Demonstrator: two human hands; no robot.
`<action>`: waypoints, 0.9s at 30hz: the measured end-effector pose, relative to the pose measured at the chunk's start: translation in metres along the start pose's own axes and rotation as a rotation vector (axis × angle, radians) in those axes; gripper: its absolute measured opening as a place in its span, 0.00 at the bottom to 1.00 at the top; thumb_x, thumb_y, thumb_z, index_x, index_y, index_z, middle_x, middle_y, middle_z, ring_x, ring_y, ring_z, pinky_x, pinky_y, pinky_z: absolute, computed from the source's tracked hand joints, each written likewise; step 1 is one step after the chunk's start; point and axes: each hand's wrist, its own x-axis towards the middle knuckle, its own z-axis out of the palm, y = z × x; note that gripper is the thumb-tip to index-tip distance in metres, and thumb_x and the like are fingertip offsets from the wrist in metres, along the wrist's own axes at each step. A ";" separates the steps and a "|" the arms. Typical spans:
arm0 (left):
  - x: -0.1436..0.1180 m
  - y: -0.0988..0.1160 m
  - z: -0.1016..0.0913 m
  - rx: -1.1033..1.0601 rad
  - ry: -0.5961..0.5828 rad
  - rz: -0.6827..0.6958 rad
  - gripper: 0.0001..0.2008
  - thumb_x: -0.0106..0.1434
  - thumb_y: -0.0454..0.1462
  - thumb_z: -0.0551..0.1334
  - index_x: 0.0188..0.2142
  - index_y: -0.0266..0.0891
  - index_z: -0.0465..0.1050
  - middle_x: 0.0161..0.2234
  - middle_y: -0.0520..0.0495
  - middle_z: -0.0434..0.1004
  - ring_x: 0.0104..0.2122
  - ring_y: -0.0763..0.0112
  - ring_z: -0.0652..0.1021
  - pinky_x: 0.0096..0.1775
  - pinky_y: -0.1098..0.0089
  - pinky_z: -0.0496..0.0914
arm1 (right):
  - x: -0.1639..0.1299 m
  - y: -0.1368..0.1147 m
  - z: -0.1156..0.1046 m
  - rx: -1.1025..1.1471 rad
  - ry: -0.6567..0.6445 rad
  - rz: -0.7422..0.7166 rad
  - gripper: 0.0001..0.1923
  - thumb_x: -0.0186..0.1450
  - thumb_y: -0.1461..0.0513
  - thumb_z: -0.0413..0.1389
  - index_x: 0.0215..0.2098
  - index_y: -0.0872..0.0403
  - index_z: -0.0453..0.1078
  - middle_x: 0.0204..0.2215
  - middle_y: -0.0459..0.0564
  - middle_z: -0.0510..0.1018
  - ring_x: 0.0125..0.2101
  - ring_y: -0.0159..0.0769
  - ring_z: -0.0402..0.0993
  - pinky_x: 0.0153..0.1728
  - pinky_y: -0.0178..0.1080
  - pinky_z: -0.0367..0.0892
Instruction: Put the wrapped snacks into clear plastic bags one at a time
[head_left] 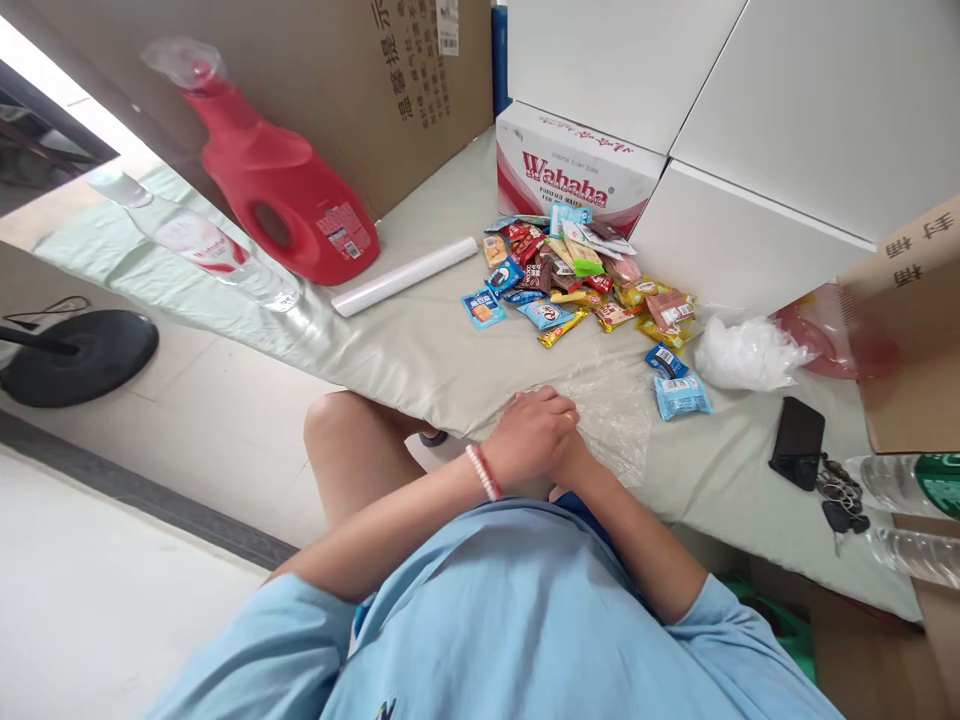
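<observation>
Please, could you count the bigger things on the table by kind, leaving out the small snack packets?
Red detergent jug: 1
Clear plastic bottles: 3
White roll: 1
Wahaha box: 1
Black phone: 1
Bunch of keys: 1
Total: 8

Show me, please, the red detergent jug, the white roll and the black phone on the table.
red detergent jug (300,205), head view, on its body above the handle hole.
white roll (405,276), head view, mid-length.
black phone (798,440), head view, centre of its back.

Light: bright, even daylight — strongest at the upper left.
Shadows: soft and faint.
Distortion: edges are bent by a wide lens — focus sharp.
</observation>
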 end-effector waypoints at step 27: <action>-0.002 -0.058 0.055 0.018 0.163 -0.218 0.31 0.74 0.54 0.48 0.71 0.47 0.58 0.74 0.41 0.52 0.73 0.52 0.55 0.69 0.34 0.37 | 0.178 0.129 -0.162 -0.298 0.339 0.176 0.26 0.68 0.60 0.57 0.63 0.57 0.69 0.57 0.63 0.72 0.56 0.54 0.67 0.58 0.54 0.64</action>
